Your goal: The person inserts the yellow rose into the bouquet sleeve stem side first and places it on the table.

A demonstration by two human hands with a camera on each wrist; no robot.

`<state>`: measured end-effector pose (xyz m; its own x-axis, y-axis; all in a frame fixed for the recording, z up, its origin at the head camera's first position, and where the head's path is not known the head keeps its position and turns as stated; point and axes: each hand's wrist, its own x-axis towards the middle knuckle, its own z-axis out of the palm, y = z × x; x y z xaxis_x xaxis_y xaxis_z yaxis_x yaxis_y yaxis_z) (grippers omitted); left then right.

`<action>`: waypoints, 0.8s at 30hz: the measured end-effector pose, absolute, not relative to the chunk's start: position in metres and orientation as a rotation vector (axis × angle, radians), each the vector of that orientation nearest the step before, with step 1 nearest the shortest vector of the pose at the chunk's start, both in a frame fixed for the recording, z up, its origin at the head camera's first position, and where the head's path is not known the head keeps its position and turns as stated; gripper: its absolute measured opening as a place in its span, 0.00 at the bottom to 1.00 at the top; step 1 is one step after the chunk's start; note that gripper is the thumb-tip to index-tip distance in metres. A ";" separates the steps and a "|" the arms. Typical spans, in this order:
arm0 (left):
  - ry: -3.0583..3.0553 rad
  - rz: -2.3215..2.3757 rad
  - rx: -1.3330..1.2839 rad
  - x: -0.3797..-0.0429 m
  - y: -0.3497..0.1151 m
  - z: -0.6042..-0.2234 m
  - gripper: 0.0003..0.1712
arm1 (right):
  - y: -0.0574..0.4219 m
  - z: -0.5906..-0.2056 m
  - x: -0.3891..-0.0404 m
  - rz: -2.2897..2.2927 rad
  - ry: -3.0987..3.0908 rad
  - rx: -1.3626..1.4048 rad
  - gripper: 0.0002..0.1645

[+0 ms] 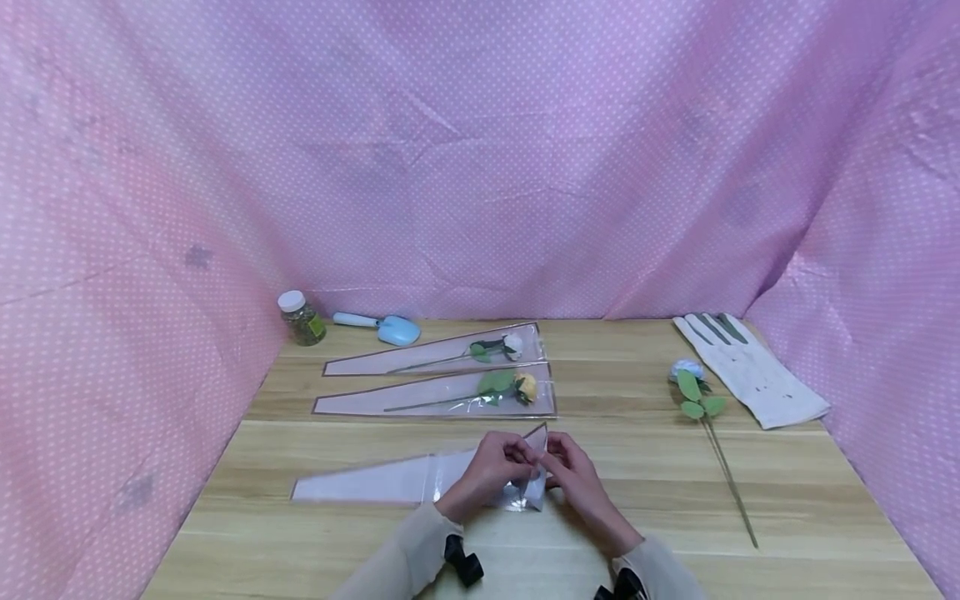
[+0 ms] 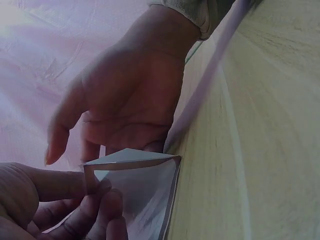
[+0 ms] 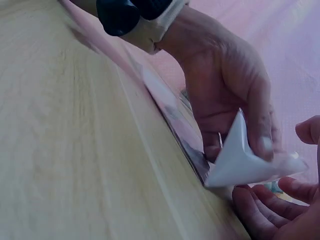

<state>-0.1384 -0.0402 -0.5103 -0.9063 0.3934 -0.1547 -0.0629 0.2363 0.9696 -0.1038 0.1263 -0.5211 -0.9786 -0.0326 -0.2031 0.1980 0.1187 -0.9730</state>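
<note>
A long white tapered flower sleeve with a clear front lies across the near middle of the table, its wide end lifted. My left hand pinches that wide end between thumb and fingers; the left wrist view shows its mouth standing apart there. Facing it from the right, my right hand has its fingers against or close beside the sleeve end. In the right wrist view the right thumb stands apart from the fingers, below the folded white edge. Whether the right fingertips touch is partly hidden.
Behind lie two filled sleeves, one with a white rose, one with a yellow rose. A blue rose and a white glove lie right. A jar and a blue trowel are back left.
</note>
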 end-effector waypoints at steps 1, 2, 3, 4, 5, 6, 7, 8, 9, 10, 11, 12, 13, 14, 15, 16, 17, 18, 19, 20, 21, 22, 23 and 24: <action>2.138 1.714 0.300 -0.139 -0.040 -0.510 0.08 | 0.125 -0.521 -0.104 -1.957 2.218 0.159 0.23; 2.134 1.715 0.291 -0.139 -0.040 -0.510 0.08 | 0.124 -0.521 -0.105 -1.952 2.221 0.153 0.23; 2.133 1.716 0.285 -0.139 -0.040 -0.511 0.08 | 0.124 -0.521 -0.105 -1.947 2.226 0.154 0.22; 2.135 1.714 0.277 -0.140 -0.040 -0.511 0.08 | 0.123 -0.520 -0.106 -1.941 2.235 0.158 0.22; 2.134 1.716 0.266 -0.140 -0.040 -0.512 0.07 | 0.122 -0.520 -0.106 -1.943 2.241 0.160 0.22; 2.134 1.718 0.257 -0.141 -0.041 -0.513 0.07 | 0.122 -0.520 -0.106 -1.942 2.250 0.164 0.21; 2.130 1.720 0.245 -0.141 -0.041 -0.514 0.07 | 0.121 -0.519 -0.106 -1.944 2.258 0.169 0.21; 2.126 1.721 0.232 -0.142 -0.041 -0.515 0.06 | 0.120 -0.519 -0.106 -1.944 2.264 0.174 0.20; 2.122 1.721 0.226 -0.143 -0.041 -0.516 0.06 | 0.120 -0.518 -0.106 -1.943 2.272 0.176 0.20; 2.120 1.719 0.221 -0.143 -0.042 -0.516 0.05 | 0.119 -0.518 -0.106 -1.943 2.278 0.177 0.20; 2.116 1.721 0.217 -0.144 -0.042 -0.517 0.05 | 0.119 -0.518 -0.107 -1.937 2.292 0.176 0.21; 2.115 1.725 0.217 -0.144 -0.042 -0.517 0.04 | 0.119 -0.517 -0.107 -1.926 2.312 0.171 0.21; 2.113 1.726 0.215 -0.144 -0.042 -0.517 0.03 | 0.118 -0.517 -0.108 -1.914 2.329 0.169 0.21; 2.114 1.730 0.215 -0.143 -0.041 -0.516 0.03 | 0.117 -0.516 -0.108 -1.895 2.352 0.167 0.20; 2.116 1.735 0.218 -0.143 -0.041 -0.516 0.03 | 0.117 -0.516 -0.109 -1.882 2.373 0.165 0.20; 2.118 1.743 0.222 -0.143 -0.041 -0.515 0.04 | 0.116 -0.516 -0.109 -1.859 2.398 0.165 0.20; 2.115 1.754 0.231 -0.142 -0.041 -0.515 0.04 | 0.115 -0.516 -0.110 -1.838 2.421 0.164 0.19; 2.113 1.765 0.238 -0.142 -0.041 -0.515 0.04 | 0.115 -0.516 -0.110 -1.826 2.438 0.167 0.19; 2.111 1.774 0.244 -0.141 -0.041 -0.515 0.05 | 0.114 -0.516 -0.111 -1.819 2.449 0.173 0.18; 2.108 1.786 0.250 -0.141 -0.041 -0.515 0.06 | 0.114 -0.516 -0.111 -1.814 2.465 0.173 0.17; 2.104 1.795 0.257 -0.141 -0.041 -0.515 0.06 | 0.115 -0.516 -0.111 -1.813 2.473 0.175 0.16; 2.099 1.803 0.263 -0.141 -0.041 -0.516 0.06 | 0.115 -0.516 -0.111 -1.814 2.482 0.176 0.16; 2.097 1.809 0.267 -0.140 -0.041 -0.516 0.07 | 0.116 -0.516 -0.112 -1.820 2.485 0.180 0.15; 2.097 1.813 0.268 -0.140 -0.041 -0.516 0.07 | 0.116 -0.516 -0.112 -1.825 2.486 0.184 0.14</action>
